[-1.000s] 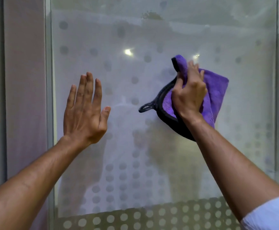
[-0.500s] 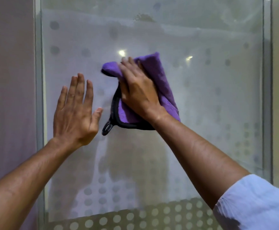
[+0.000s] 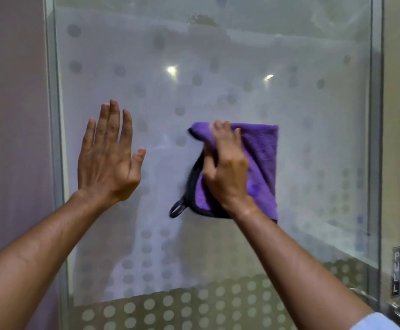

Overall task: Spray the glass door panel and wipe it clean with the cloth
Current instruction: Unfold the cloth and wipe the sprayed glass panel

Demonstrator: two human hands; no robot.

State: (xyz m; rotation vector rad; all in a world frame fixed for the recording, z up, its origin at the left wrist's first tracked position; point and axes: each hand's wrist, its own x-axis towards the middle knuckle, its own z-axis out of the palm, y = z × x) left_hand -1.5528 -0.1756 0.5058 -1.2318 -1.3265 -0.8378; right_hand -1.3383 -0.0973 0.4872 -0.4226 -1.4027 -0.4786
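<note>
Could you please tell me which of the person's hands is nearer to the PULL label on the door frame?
The right hand. It grips the purple cloth mid-panel, left of and above the PULL label. The left hand is raised flat farther left, beyond the cloth.

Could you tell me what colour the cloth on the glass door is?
The cloth is purple with a black edge and loop, seen in the head view.

Upright frosted glass door panel [image 3: 218, 44] in a grey metal frame, patterned with rows of round dots and hazy across most of its face. Folded purple microfibre cloth [image 3: 263, 158] with black trim and a small black hanging loop, pressed flat against the panel's middle.
</note>
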